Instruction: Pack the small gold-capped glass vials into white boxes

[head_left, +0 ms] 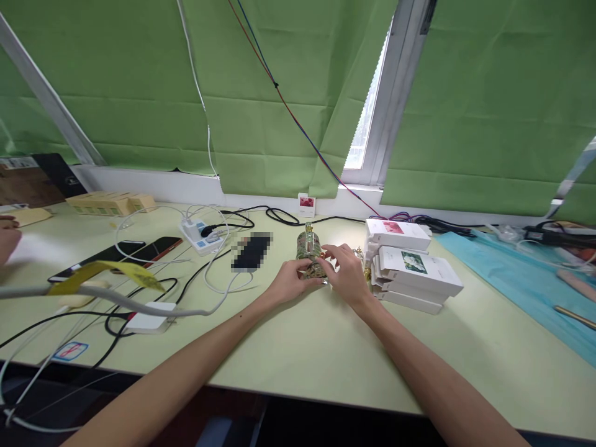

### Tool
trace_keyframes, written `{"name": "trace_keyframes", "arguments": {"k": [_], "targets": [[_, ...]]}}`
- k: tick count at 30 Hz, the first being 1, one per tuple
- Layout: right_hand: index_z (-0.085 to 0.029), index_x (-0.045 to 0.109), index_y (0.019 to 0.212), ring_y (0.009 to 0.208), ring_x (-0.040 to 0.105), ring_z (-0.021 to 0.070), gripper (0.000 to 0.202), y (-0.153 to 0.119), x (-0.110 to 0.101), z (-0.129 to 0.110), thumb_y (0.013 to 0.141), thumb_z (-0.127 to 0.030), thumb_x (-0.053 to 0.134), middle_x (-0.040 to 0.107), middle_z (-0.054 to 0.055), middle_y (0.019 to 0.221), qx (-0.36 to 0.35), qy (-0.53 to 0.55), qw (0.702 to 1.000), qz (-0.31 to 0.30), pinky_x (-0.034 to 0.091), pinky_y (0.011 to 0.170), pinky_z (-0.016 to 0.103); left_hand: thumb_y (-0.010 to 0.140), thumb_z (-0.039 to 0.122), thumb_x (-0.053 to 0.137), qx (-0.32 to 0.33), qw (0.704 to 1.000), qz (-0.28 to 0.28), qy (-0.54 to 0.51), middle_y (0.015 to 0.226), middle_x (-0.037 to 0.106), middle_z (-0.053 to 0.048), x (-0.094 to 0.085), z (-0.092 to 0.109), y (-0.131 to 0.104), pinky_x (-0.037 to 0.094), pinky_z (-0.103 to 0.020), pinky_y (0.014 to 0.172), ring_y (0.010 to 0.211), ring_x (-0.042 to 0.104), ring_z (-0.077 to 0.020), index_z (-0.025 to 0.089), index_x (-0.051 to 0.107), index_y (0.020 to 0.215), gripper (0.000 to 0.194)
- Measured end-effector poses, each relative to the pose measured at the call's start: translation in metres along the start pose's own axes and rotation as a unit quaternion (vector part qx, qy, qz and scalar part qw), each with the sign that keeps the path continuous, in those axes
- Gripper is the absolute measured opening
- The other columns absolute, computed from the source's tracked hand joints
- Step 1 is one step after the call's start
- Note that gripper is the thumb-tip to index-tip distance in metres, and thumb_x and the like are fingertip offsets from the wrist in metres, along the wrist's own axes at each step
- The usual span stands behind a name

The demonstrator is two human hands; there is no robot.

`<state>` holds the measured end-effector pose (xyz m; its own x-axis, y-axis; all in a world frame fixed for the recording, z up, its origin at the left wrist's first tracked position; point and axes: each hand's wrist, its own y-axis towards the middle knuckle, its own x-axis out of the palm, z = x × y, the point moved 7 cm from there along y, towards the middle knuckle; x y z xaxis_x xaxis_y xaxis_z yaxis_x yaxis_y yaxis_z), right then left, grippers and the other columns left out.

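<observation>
Over the middle of the table, my left hand [289, 282] and my right hand [347, 272] come together with their fingers closed on a small, shiny, glass-like piece [316, 269]. Fingers cover much of it, and its exact kind cannot be made out. Right behind the hands is a rounded clear and greenish object [305, 247]. A small glass bottle with a gold-coloured top [310, 234] shows at that spot. More gold-coloured pieces [359, 254] peek out between my right hand and the stacked white boxes [414, 273].
Left of the hands lie a dark phone [251, 253] with a white cable, a white power strip [200, 236] and a white adapter [151, 318]. A thick grey cable with yellow tape [105, 273] crosses the left foreground. Blue sheeting [516, 279] covers the right side. Another person's hand [8, 236] shows far left.
</observation>
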<state>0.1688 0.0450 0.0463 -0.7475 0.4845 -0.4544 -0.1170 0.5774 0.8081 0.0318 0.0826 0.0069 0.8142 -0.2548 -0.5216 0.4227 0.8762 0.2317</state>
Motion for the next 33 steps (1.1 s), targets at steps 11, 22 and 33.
{"name": "trace_keyframes", "arguments": {"k": [11, 22, 33], "targets": [[-0.022, 0.065, 0.109, 0.085, 0.062, 0.0243, 0.018, 0.001, -0.008, 0.0, 0.094, -0.03, 0.063, 0.072, 0.007, 0.088, 0.005, -0.012, 1.0, 0.013, 0.052, 0.066, 0.035, 0.074, 0.046, 0.075, -0.004, 1.0, -0.004, 0.011, 0.07, 0.062, 0.001, 0.0, -0.003, 0.001, 0.035, -0.023, 0.05, 0.052, 0.044, -0.0099, 0.016, 0.072, 0.093, 0.036], [-0.018, 0.066, 0.102, 0.063, 0.06, 0.0183, 0.018, 0.004, -0.023, 0.014, 0.095, -0.019, 0.049, 0.069, 0.008, 0.087, 0.063, -0.058, 0.996, 0.001, 0.048, 0.063, 0.032, 0.072, 0.049, 0.077, -0.009, 0.998, 0.015, 0.065, 0.067, 0.064, 0.0, -0.01, -0.001, -0.001, 0.038, -0.025, 0.054, 0.055, 0.05, -0.0139, 0.015, 0.075, 0.092, 0.04], [-0.018, 0.067, 0.097, 0.086, 0.066, 0.0213, 0.017, -0.002, -0.01, 0.014, 0.097, -0.019, 0.05, 0.073, 0.007, 0.092, 0.176, -0.212, 0.937, -0.215, 0.04, 0.071, 0.028, 0.075, 0.048, 0.074, -0.009, 0.99, 0.008, 0.137, 0.072, 0.065, 0.0, -0.014, 0.004, -0.002, 0.036, -0.026, 0.058, 0.062, 0.053, -0.0156, 0.016, 0.073, 0.094, 0.037]]}}
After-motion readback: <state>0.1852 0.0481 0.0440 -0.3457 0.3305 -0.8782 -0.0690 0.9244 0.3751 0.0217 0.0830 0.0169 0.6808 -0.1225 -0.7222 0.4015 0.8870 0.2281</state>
